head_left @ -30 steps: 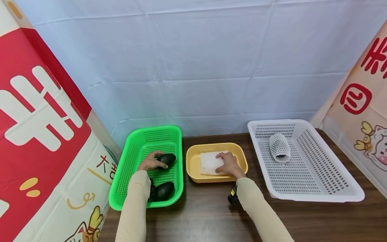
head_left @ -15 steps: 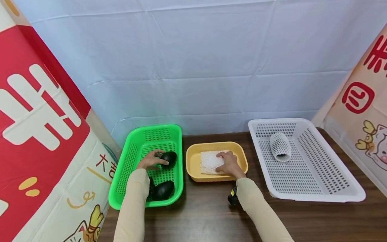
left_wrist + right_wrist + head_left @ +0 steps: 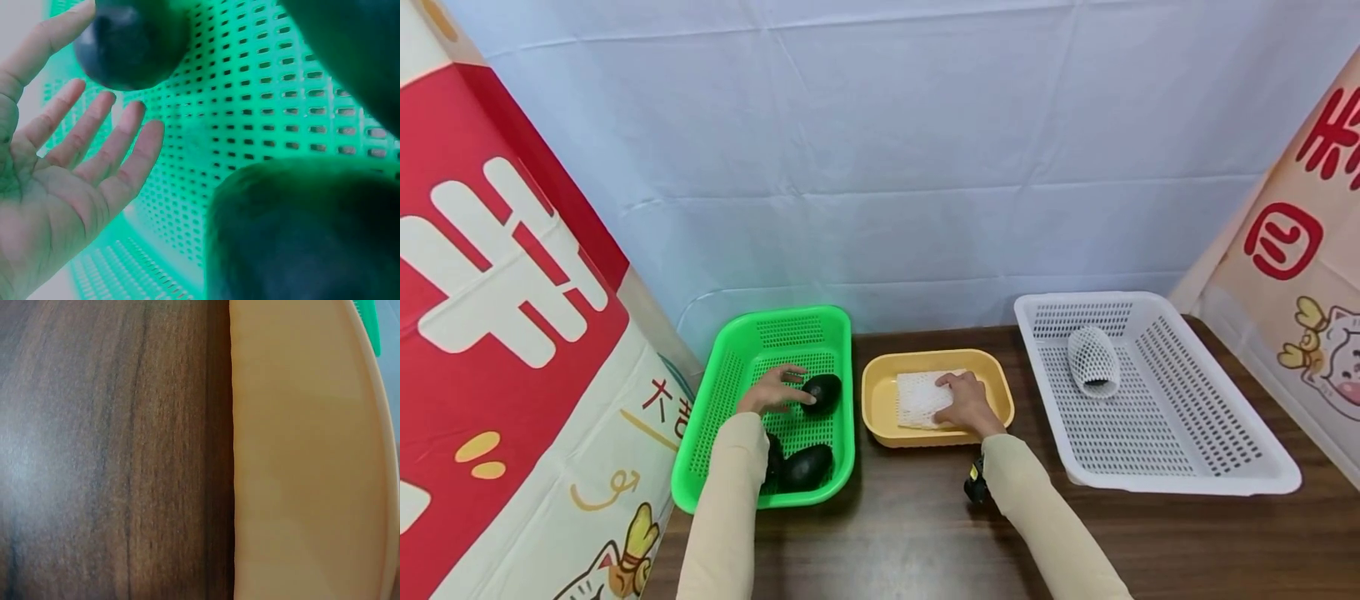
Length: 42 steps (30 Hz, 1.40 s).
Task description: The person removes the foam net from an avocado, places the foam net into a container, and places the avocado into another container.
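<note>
Inside the green basket (image 3: pixel 844 342), my left hand (image 3: pixel 767 390) is beside a dark, smooth avocado (image 3: pixel 823 395). The left wrist view shows the fingers (image 3: pixel 131 122) spread and the palm bare, with the thumb at the avocado's side. Two more dark avocados lie nearer the basket's front, one (image 3: pixel 807 467) in plain sight and the other (image 3: pixel 772 457) partly behind my sleeve. My right hand (image 3: pixel 967 403) rests on white foam net sleeves (image 3: pixel 917 400) in the yellow tray (image 3: pixel 884 417), thumb and forefinger apart. The right wrist view holds only the tray's outer wall (image 3: pixel 306 456) and the table.
A white basket (image 3: pixel 1210 392) stands at the right, holding a dark fruit in a foam net sleeve (image 3: pixel 1093 362). All containers sit on a dark wooden table (image 3: pixel 895 517). Behind hangs a pale cloth (image 3: pixel 880 167), with printed panels at both sides.
The avocado by my left hand has shifted slightly right and turned, and the hand's fingers have come away from it. My right hand stays on the foam net sleeves.
</note>
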Each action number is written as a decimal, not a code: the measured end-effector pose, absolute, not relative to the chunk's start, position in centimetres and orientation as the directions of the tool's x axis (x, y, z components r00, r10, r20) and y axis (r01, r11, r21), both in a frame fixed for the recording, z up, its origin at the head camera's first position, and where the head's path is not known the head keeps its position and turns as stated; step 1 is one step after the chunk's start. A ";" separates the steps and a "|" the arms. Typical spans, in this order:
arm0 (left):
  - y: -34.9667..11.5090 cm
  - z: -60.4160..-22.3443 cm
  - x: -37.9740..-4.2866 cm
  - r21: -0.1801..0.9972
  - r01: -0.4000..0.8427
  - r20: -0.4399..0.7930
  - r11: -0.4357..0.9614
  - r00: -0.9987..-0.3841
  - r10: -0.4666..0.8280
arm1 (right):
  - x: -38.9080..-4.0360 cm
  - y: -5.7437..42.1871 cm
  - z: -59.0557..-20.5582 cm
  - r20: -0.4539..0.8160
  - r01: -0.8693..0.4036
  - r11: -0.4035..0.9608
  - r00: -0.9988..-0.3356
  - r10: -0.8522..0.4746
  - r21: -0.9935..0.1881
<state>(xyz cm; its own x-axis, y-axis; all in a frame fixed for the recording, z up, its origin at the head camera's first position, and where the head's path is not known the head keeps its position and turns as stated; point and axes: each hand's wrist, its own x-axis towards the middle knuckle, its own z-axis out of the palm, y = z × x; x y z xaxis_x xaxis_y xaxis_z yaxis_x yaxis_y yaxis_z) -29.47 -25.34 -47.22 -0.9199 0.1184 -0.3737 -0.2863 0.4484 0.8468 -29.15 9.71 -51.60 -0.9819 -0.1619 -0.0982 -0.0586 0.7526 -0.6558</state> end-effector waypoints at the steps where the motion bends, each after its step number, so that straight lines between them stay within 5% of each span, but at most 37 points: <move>1: -25.5 -47.0 -29.4 0.844 -0.271 -0.361 0.463 -0.925 0.118 | -29.2 9.7 -51.6 -0.097 -0.060 0.755 -0.982 -0.161 -0.653; 15: -25.7 -43.9 -28.6 0.831 -0.091 -0.086 0.549 -0.996 -0.035 | -29.0 9.9 -51.4 -0.059 -0.112 0.773 -0.980 -0.190 -0.625; 25: -23.6 -41.3 -28.0 0.857 0.000 0.056 0.515 -0.994 -0.093 | -28.3 10.8 -50.9 0.092 -0.241 0.704 -0.965 -0.244 -0.668; 42: -20.8 -40.4 -27.3 0.873 0.046 0.107 0.485 -0.989 -0.099 | -26.6 10.9 -48.1 0.292 -0.350 0.623 -0.936 -0.198 -0.699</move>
